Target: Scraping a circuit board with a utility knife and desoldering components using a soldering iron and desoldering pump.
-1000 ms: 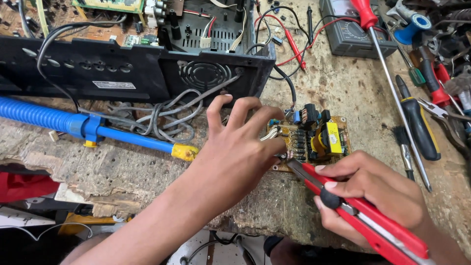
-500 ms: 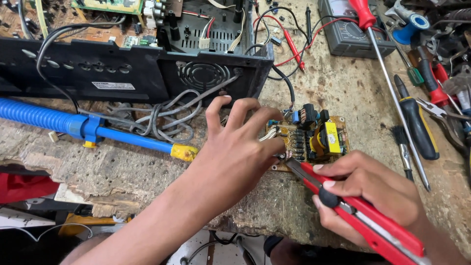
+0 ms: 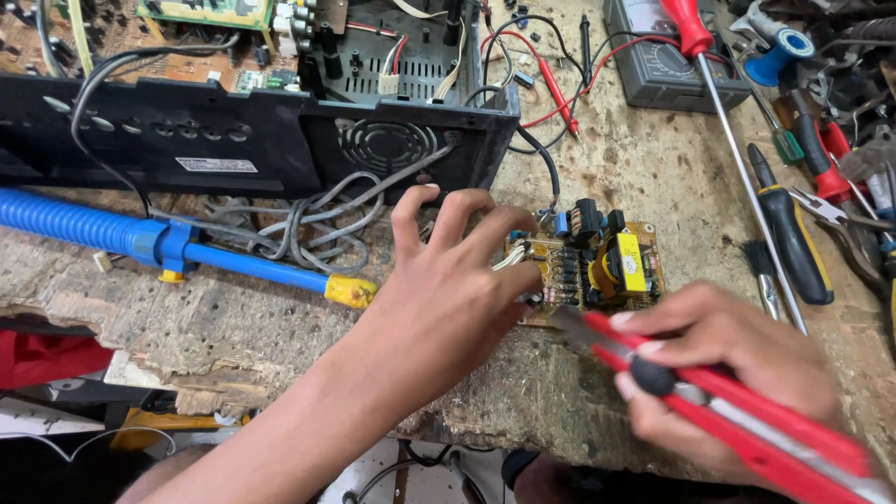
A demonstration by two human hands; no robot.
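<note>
A small brown circuit board (image 3: 607,266) with a yellow transformer and black parts lies on the worn wooden bench. My left hand (image 3: 448,289) rests on the board's left edge, fingers spread and pinching at it. My right hand (image 3: 719,364) grips red-handled pliers (image 3: 737,411), whose metal jaws reach the board's lower left side, close to my left fingertips. What the jaws grip is hidden.
A black open electronics chassis (image 3: 280,140) with grey cables stands behind. A blue desoldering pump (image 3: 187,247) lies at left. Screwdrivers (image 3: 793,233), a multimeter (image 3: 653,65) with red and black probes and other tools crowd the right. The bench edge (image 3: 233,373) is near.
Almost nothing has moved. My right hand and the pliers shifted slightly against the board; my left hand stays on its edge.
</note>
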